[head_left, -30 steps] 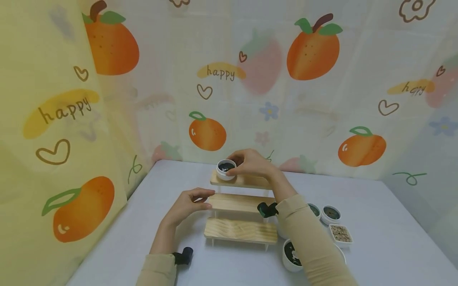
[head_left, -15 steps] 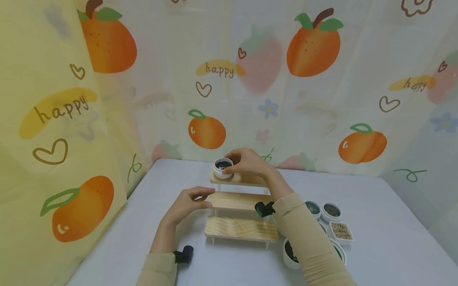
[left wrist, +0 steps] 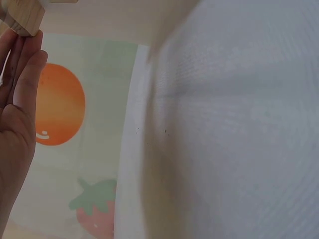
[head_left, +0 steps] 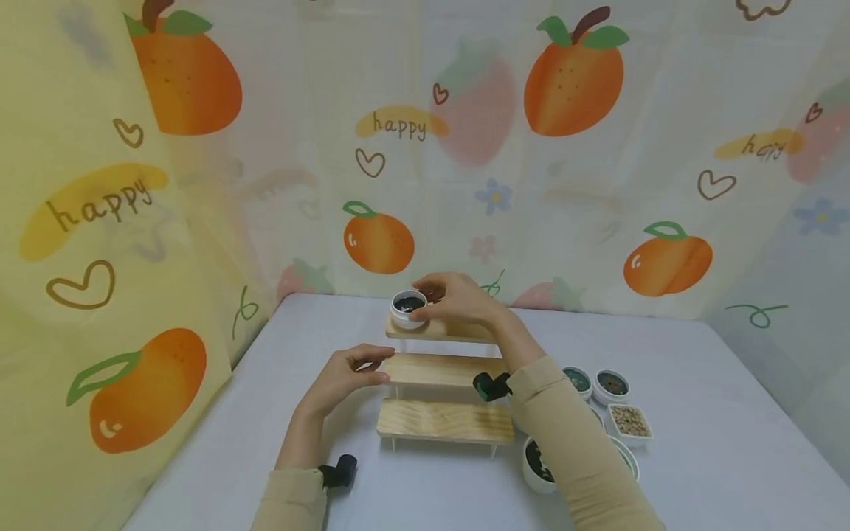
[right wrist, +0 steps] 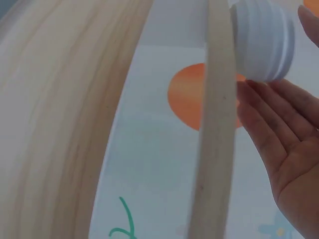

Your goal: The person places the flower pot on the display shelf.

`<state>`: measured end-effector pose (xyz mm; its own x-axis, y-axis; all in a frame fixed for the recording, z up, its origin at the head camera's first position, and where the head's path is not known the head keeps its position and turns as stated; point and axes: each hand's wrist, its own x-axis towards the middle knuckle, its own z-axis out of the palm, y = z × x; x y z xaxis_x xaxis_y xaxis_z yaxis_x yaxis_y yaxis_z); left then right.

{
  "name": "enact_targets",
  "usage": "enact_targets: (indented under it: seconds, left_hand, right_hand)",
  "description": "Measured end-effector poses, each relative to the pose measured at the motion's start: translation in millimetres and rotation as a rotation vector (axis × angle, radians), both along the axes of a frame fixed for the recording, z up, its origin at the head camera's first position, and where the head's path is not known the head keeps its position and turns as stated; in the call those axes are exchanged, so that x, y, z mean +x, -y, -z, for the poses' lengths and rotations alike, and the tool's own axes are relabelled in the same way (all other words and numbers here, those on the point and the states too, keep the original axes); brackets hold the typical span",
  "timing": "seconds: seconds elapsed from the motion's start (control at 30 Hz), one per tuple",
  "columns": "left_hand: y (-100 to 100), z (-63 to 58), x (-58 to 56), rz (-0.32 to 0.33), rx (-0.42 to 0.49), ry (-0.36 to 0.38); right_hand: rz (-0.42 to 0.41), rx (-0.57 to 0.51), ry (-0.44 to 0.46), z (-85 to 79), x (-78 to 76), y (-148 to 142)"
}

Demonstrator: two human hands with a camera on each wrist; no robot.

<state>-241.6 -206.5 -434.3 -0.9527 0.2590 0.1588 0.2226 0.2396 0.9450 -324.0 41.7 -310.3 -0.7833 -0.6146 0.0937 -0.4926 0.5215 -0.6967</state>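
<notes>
A small round white cup (head_left: 406,304) with a dark inside stands at the left end of the top shelf (head_left: 458,330) of a three-tier wooden stand. My right hand (head_left: 458,301) holds this cup from its right side, thumb in front and fingers behind. Its ridged white wall (right wrist: 264,42) shows between thumb and fingers in the right wrist view. My left hand (head_left: 341,380) touches the left end of the middle shelf (head_left: 441,370) with nearly straight fingers. In the left wrist view those fingertips meet the shelf's wooden corner (left wrist: 25,20). The bottom shelf (head_left: 445,422) bears nothing.
Right of the stand, several white containers cluster, partly hidden by my right sleeve (head_left: 571,435). Among them are a dark-filled round bowl (head_left: 612,385), a square dish of pale bits (head_left: 629,422) and a larger white cup (head_left: 536,479). A fruit-printed cloth hangs behind the white table (head_left: 717,442).
My right hand has shifted the cup slightly left along the top shelf. The left hand stays against the middle shelf. The head view has moved a little.
</notes>
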Motion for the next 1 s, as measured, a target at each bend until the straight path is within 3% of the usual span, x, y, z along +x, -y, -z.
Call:
enact_targets:
  seconds: [0.2, 0.43, 0.73, 1.0]
  left_hand:
    - [3, -4.0, -1.9, -0.013, -0.015, -0.012]
    - [3, -4.4, -4.9, 0.006, 0.001, -0.007]
    - [0, 2.9, -1.9, -0.017, -0.009, 0.023]
    - [-2, 1.7, -0.4, -0.023, -0.008, 0.011]
  right_hand:
    - [0.038, -0.026, -0.060, -12.8, 16.2, -18]
    - [0.066, -0.063, -0.175, -15.1, 52.1, -58]
    - [0.086, -0.032, -0.291, 6.8, 90.0, -116]
    - [0.150, 0.031, -0.294, 31.6, 109.7, -157]
